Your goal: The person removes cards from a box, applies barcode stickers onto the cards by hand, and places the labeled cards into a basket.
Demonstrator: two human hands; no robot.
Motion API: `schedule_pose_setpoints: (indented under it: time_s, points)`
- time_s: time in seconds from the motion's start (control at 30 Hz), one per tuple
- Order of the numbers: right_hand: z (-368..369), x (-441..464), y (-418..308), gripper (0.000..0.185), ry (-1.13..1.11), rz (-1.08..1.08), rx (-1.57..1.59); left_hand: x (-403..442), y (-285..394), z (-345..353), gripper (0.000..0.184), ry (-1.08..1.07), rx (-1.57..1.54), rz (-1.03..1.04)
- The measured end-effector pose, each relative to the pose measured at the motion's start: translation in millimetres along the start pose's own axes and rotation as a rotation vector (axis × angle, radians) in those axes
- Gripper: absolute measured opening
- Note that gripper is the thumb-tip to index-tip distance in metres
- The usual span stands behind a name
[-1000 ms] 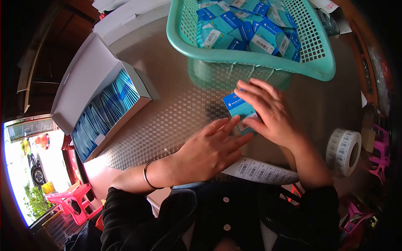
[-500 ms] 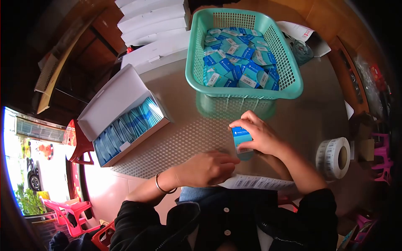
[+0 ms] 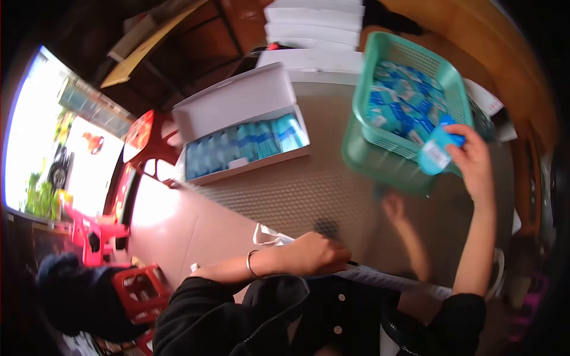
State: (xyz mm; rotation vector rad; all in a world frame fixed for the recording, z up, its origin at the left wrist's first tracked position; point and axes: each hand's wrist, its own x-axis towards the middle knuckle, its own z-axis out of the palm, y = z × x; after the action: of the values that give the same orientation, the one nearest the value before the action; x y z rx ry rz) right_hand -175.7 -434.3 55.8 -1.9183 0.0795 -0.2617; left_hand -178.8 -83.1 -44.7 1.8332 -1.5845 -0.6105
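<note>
My right hand [image 3: 472, 157] pinches a blue and teal packet [image 3: 436, 155] with a white label, over the near rim of the green plastic basket [image 3: 361, 107]. Several similar blue packets [image 3: 409, 98] lie heaped in that basket. At the front edge of the table, my left hand [image 3: 325, 252] is closed, with a bracelet on the wrist. Its fingertips are turned away, so what they hold is hidden. A strip of printed labels [image 3: 398, 279] runs rightward from beside it, and white paper backing [image 3: 270, 236] shows on its other side.
An open white box [image 3: 237, 92] with a row of blue packets [image 3: 243, 142] stands on the metal table [image 3: 320, 113]. Stacked white boxes [image 3: 314, 29] are behind it. Red stools [image 3: 139, 291] stand on the floor at left.
My right hand has carried the packet from in front of me to the basket's near rim. My left hand stays near the table edge. The camera view has turned left.
</note>
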Motion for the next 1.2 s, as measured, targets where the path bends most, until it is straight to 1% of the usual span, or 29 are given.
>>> schedule_pose_setpoints:
  time_s: [0.03, 0.07, 0.1, 0.17, 0.23, 0.3, 0.33, 0.4, 0.43, 0.5, 0.57, 0.63, 0.7, 0.73, 0.83, 0.87, 0.97, 1.07, 1.2]
  points:
    - [-11, 6, 10, 0.035, 0.057, -0.060, -0.026, -5, 0, 1, 0.018, 0.016, 0.005, -0.018]
    - [-12, 10, 10, 0.037, 0.125, -0.201, -0.102, -9, 0, 3, 0.018, 0.026, 0.006, -0.029]
    - [-11, 10, 10, 0.038, 0.296, -0.288, -0.376, -12, 0, 3, 0.019, 0.032, 0.005, -0.035]
    - [0, 6, 9, 0.037, 0.473, -0.422, -0.660, -18, 1, 4, 0.019, 0.058, 0.008, -0.059]
    - [22, -6, 6, 0.032, 0.385, -0.492, -0.580, -23, 1, 1, 0.020, 0.081, 0.002, -0.063]
    - [56, -22, 9, 0.030, 0.241, -0.486, -0.438, -26, 4, -14, 0.021, 0.097, -0.013, -0.053]
    - [72, -28, 3, 0.032, 0.118, -0.496, -0.424, -26, 3, -20, 0.020, 0.063, 0.030, -0.090]
    - [102, -40, 11, 0.027, -0.007, -0.456, -0.342, -26, -1, -40, 0.018, 0.040, 0.009, -0.081]
    - [113, -42, 19, 0.025, -0.029, -0.479, -0.340, -26, -5, -52, 0.017, 0.030, 0.001, -0.076]
    - [130, -46, 38, 0.023, -0.061, -0.407, -0.215, -25, -9, -85, 0.014, 0.043, -0.086, -0.148]
    - [136, -45, 53, 0.022, -0.072, -0.367, -0.180, -26, -20, -120, 0.011, 0.196, -0.043, -0.161]
    - [140, -44, 65, 0.021, -0.090, -0.338, -0.152, -27, -38, -147, 0.011, 0.283, 0.111, -0.327]
    - [139, -45, 74, 0.019, -0.112, -0.318, -0.145, -27, -67, -163, 0.013, 0.389, 0.436, -0.249]
    - [139, -44, 73, 0.019, -0.110, -0.302, -0.133, -29, -84, -166, 0.016, 0.418, 0.474, -0.270]
    - [141, -43, 73, 0.019, -0.110, -0.267, -0.108, -27, -107, -172, 0.028, 0.405, 0.576, -0.348]
    - [141, -43, 74, 0.019, -0.112, -0.266, -0.109, -26, -110, -173, 0.041, 0.379, 0.580, -0.330]
    - [142, -43, 71, 0.019, -0.108, -0.265, -0.113, -20, -116, -173, 0.042, 0.351, 0.631, -0.451]
    - [142, -43, 71, 0.019, -0.117, -0.260, -0.118, -22, -124, -175, 0.047, 0.364, 0.642, -0.373]
    - [141, -43, 71, 0.019, -0.130, -0.247, -0.131, -20, -128, -174, 0.047, 0.385, 0.698, -0.346]
